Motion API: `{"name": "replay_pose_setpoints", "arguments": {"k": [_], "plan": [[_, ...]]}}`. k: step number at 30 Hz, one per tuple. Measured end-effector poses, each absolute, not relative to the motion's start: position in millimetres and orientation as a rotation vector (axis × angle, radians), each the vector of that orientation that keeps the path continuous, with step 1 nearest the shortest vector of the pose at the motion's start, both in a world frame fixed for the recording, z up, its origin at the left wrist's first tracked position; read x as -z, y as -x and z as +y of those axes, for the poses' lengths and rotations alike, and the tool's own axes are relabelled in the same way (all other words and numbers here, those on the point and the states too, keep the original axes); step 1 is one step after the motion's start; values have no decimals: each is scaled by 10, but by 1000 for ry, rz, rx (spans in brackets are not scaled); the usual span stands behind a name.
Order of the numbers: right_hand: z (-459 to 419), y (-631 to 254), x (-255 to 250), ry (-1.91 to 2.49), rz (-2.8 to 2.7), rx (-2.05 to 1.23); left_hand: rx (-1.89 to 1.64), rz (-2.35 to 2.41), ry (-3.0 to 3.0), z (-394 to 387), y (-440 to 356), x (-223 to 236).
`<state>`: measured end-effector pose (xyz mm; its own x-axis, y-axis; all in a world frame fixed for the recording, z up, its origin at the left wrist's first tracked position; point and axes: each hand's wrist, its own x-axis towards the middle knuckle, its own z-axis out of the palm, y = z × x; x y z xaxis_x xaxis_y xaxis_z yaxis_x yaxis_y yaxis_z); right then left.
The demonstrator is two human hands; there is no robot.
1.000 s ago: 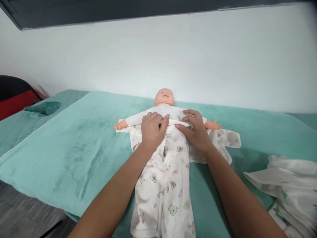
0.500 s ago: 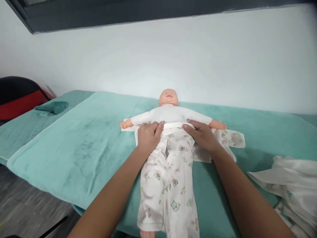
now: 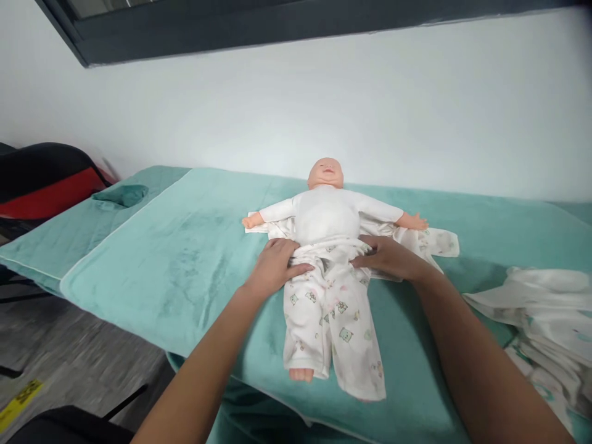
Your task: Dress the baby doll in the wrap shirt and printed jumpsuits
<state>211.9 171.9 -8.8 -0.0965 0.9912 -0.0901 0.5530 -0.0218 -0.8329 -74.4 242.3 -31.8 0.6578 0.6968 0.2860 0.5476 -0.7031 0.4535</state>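
A baby doll [image 3: 327, 213] in a white long-sleeved body lies on its back, arms spread. White baby trousers [image 3: 345, 333] with small animal prints cover its legs up to the waist, and toes show at one cuff. My left hand [image 3: 276, 266] rests against the waist's left side, its thumb stretched over the cloth, apart from the fingers. At the opposite side, my right hand [image 3: 393, 256] has thumb and fingers around a fold of the trousers near the waistband; its fingertips are partly hidden. Beneath the doll lies a printed baby top [image 3: 441, 242], spread out.
A green padded mat [image 3: 152, 265] covers the bed, which stands against a white wall [image 3: 277, 111]. Folded white cloths [image 3: 550, 314] are piled at the right. A black and red chair [image 3: 55, 185] stands at the far left, and a dark window frame [image 3: 231, 31] runs above.
The waistband has gone from the doll's upper belly down to its lower belly. My left hand has loosened and its thumb has spread. The view has shifted, showing more floor.
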Motion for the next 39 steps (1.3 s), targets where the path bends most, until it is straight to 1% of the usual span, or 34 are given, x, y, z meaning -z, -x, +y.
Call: {"name": "replay_pose_setpoints", "arguments": {"k": [5, 10, 13, 15, 18, 22, 25, 27, 30, 33, 35, 37, 39], "plan": [[1562, -1950, 253, 1672, -1712, -603, -654, 1174, -2777, 2283, 714, 422], [1413, -1782, 425, 1795, -1641, -211, -604, 1447, -2622, 2156, 659, 441], [1379, -1692, 454, 1828, -1557, -33, -670, 1488, -2444, 2103, 619, 434], [1366, -1659, 448, 1825, -1518, -40, -761, 1405, -2324, 2074, 620, 411], [1320, -1654, 421, 1790, -1470, -266, -823, 1200, -2121, 2028, 696, 324], [1173, -1652, 378, 1759, -1482, -549, -586, 966, -1969, 1966, 874, 162], [1070, -1611, 366, 1725, -1544, -609, -533, 921, -2033, 1941, 938, 129], [1041, -1575, 383, 1752, -1578, -530, -578, 927, -2137, 1931, 933, 175], [1020, -1526, 448, 1829, -1623, -262, -630, 978, -2336, 1893, 911, 297], [962, -1474, 522, 1892, -1629, -5, -622, 1116, -2513, 1814, 904, 397], [904, -1429, 550, 1942, -1589, 112, -634, 1221, -2543, 1755, 894, 418], [852, -1380, 552, 1973, -1508, 140, -689, 1323, -2473, 1705, 875, 396], [810, -1337, 535, 1960, -1415, 46, -733, 1392, -2356, 1664, 863, 335]]}}
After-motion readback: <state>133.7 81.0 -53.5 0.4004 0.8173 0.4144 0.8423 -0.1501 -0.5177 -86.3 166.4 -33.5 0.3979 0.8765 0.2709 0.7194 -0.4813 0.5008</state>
